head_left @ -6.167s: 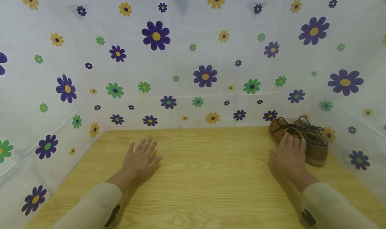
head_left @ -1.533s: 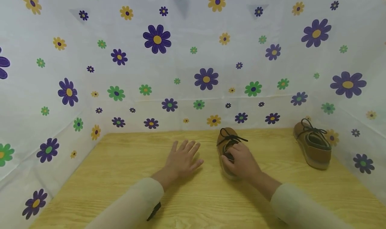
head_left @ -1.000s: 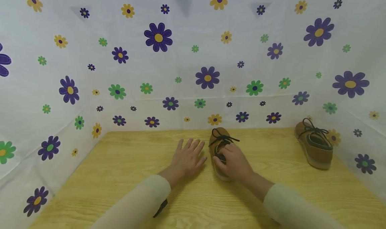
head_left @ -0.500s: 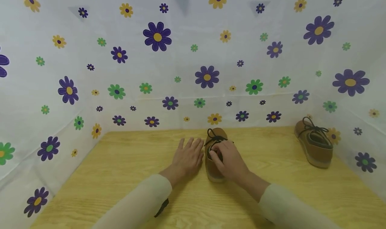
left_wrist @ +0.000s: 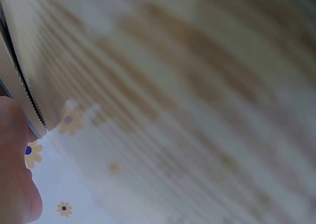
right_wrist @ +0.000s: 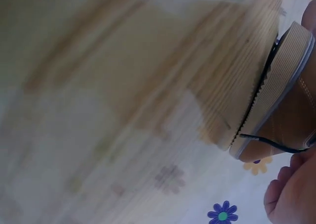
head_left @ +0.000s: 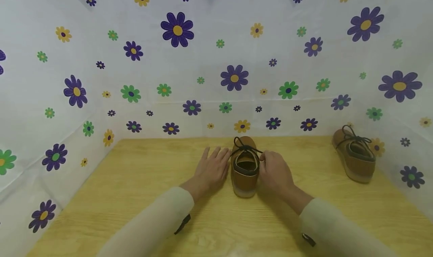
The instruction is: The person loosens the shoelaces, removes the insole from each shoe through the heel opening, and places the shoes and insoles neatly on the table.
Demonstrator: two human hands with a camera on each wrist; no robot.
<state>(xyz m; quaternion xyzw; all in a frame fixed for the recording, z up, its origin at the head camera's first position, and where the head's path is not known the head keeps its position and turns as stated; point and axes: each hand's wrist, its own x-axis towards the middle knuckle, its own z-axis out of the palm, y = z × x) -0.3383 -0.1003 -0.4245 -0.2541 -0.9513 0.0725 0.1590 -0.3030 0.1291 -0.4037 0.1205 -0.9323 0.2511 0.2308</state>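
Observation:
In the head view a brown shoe [head_left: 245, 180] with black laces [head_left: 246, 148] stands on the table, toe toward the back wall. My left hand [head_left: 213, 170] lies along its left side, palm down, fingers extended, at or very near the shoe. On the other side my right hand [head_left: 275, 172] rests against the shoe with loosely bent fingers, close to a lace end. The right wrist view shows the shoe's sole edge [right_wrist: 284, 68], with the lace tip [right_wrist: 252, 136] loose above the fingers [right_wrist: 284, 189]. The sole edge [left_wrist: 22, 85] also appears in the left wrist view.
A matching brown shoe [head_left: 360, 163] stands at the table's far right, near the side wall. White cloth [head_left: 203, 50] printed with flowers encloses the wooden table [head_left: 152, 155] at the back and both sides.
The right hand has carried one shoe leftward from beside its pair to the left hand, set it upright, and let go of its opening, shifting to its right side.

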